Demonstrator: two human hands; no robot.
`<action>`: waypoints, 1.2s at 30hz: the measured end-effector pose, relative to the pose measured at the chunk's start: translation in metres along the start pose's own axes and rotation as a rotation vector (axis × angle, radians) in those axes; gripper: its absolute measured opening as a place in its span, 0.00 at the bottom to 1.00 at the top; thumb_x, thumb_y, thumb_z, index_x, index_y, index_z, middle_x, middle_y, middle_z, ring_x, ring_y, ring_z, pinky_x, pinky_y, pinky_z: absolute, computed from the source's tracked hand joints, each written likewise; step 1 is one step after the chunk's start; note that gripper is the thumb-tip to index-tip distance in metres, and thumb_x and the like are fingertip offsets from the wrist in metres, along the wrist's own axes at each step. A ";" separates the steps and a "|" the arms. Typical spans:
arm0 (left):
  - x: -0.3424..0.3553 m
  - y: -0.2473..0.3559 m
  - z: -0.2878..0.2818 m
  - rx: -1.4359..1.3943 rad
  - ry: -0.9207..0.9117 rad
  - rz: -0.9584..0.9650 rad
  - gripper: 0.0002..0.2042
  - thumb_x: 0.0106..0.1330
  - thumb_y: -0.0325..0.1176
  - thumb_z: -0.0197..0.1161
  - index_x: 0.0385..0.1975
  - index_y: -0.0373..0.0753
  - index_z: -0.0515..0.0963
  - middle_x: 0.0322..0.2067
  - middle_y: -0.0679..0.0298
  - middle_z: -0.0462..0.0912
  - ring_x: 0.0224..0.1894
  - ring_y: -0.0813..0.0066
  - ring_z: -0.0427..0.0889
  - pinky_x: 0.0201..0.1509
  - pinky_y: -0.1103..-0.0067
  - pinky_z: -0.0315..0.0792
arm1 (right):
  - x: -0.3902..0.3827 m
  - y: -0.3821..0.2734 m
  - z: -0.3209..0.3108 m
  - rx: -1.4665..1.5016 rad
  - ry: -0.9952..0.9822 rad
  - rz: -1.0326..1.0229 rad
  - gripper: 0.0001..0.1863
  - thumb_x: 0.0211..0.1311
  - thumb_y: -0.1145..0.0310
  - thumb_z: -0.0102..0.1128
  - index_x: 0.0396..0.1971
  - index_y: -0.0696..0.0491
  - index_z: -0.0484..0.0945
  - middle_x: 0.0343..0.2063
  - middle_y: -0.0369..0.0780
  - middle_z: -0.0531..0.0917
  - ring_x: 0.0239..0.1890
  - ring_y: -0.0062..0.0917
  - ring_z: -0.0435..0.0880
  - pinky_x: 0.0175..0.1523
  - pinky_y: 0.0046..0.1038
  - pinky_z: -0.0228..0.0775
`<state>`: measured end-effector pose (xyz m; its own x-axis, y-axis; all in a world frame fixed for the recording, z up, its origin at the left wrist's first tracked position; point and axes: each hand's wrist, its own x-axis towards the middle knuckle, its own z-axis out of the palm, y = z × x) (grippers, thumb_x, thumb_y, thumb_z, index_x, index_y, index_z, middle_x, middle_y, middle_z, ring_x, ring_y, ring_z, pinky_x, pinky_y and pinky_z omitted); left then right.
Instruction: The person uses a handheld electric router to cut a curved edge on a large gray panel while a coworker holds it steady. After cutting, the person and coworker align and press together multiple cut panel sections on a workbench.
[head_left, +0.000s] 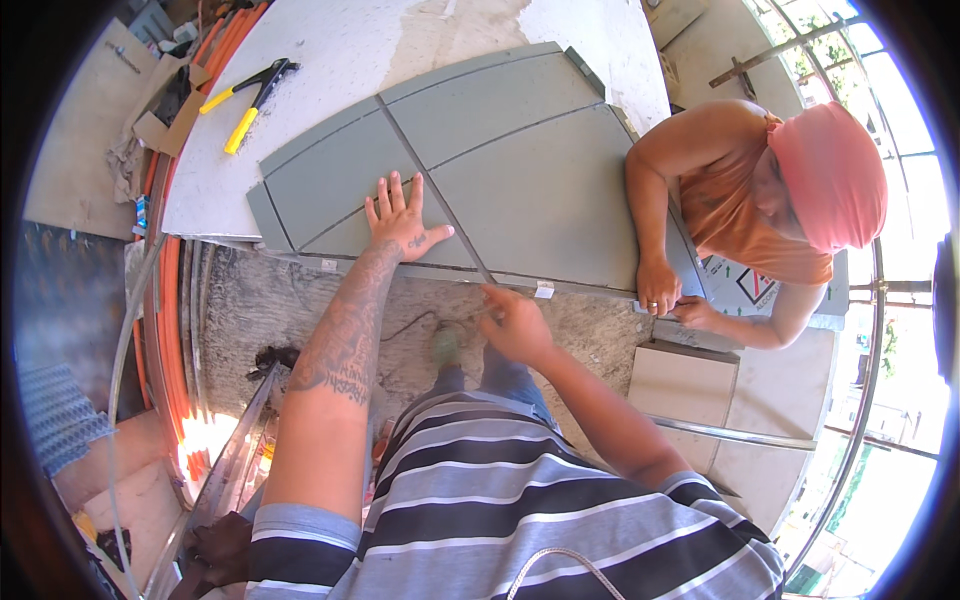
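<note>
A large grey sheet panel (540, 180) with dark grooves lies on a white work table, its near edge toward me. My left hand (402, 215) rests flat on it with spread fingers, just left of the long cross groove. At the near edge, by that groove's end, my right hand (515, 325) is curled with its index finger at the edge. Whatever its fingers may hold is too small to make out. A small white tag (544, 290) hangs from the edge beside it. At the panel's right end, a co-worker (740, 200) leans in, both hands close together at the corner.
Pliers-like yellow-handled tool (247, 105) lies on the white table (330, 50) at the far left. Orange pipes (172, 330) run along the left side. Pale boards (690, 385) and a metal bar (730, 433) are at the right, near scaffolding poles (790, 48). Rough concrete floor lies below.
</note>
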<state>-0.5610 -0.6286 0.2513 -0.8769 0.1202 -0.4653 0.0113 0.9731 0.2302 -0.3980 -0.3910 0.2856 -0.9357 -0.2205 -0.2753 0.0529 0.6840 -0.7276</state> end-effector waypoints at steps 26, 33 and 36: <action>-0.001 -0.003 0.002 0.024 0.017 -0.016 0.62 0.65 0.78 0.59 0.85 0.54 0.27 0.85 0.49 0.25 0.86 0.48 0.22 0.84 0.45 0.21 | -0.031 -0.028 0.006 0.942 -0.314 0.513 0.50 0.70 0.70 0.62 0.86 0.51 0.42 0.32 0.35 0.82 0.32 0.20 0.78 0.39 0.26 0.74; -0.004 0.005 -0.004 0.002 0.029 -0.020 0.61 0.65 0.76 0.61 0.86 0.54 0.30 0.86 0.51 0.25 0.87 0.51 0.22 0.85 0.47 0.21 | 0.007 -0.001 -0.002 0.391 -0.196 0.304 0.50 0.65 0.59 0.69 0.82 0.60 0.54 0.27 0.42 0.84 0.30 0.27 0.83 0.39 0.31 0.76; -0.003 0.009 -0.002 0.008 0.036 -0.020 0.60 0.65 0.74 0.62 0.86 0.55 0.31 0.86 0.51 0.26 0.87 0.51 0.23 0.85 0.47 0.22 | -0.005 0.024 0.011 0.159 0.015 0.153 0.47 0.63 0.57 0.70 0.78 0.62 0.61 0.28 0.47 0.86 0.33 0.34 0.87 0.44 0.34 0.78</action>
<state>-0.5592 -0.6204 0.2561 -0.8938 0.0940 -0.4385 -0.0025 0.9767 0.2145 -0.3884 -0.3813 0.2630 -0.9175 -0.1117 -0.3817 0.2477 0.5904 -0.7682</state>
